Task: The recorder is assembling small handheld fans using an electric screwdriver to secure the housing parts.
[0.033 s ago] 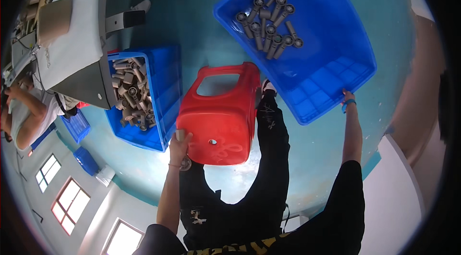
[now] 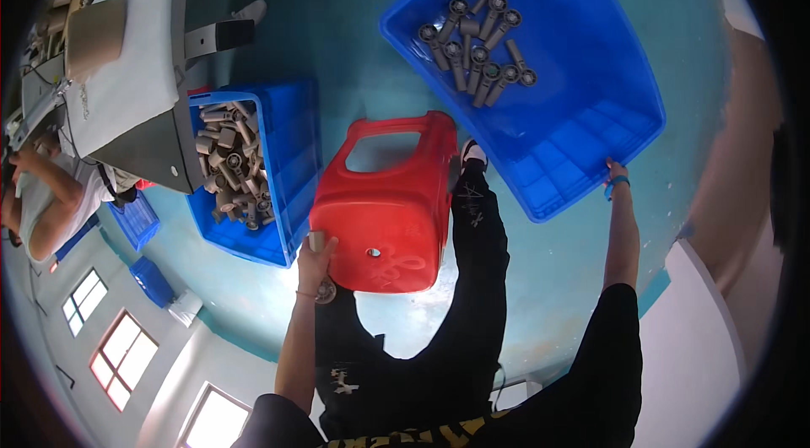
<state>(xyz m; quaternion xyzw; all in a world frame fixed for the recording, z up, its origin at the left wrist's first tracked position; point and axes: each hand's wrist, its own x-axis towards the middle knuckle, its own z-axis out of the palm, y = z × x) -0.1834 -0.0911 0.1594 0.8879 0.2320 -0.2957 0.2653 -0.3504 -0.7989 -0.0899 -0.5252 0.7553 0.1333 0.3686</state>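
The right hand (image 2: pixel 616 171) grips the rim of a big blue bin (image 2: pixel 591 110) of grey metal parts (image 2: pixel 477 47), tilted above the floor. The left hand (image 2: pixel 316 258) clasps one grey part beside a red stool (image 2: pixel 384 212). The bin looks stiff and heavy, best held by its rim.

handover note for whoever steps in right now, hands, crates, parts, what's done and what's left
Left hand: holds a grey cylindrical part at the edge of the red plastic stool.
Right hand: grips the rim of the large blue crate, arm stretched out.
Large crate: about a dozen grey parts lie in its far end; the near end is bare.
Smaller blue crate on the left: piled with grey parts, partly under the grey table.
Done: some parts already lie in the large crate.
Left: the pile in the smaller crate and the part in hand.
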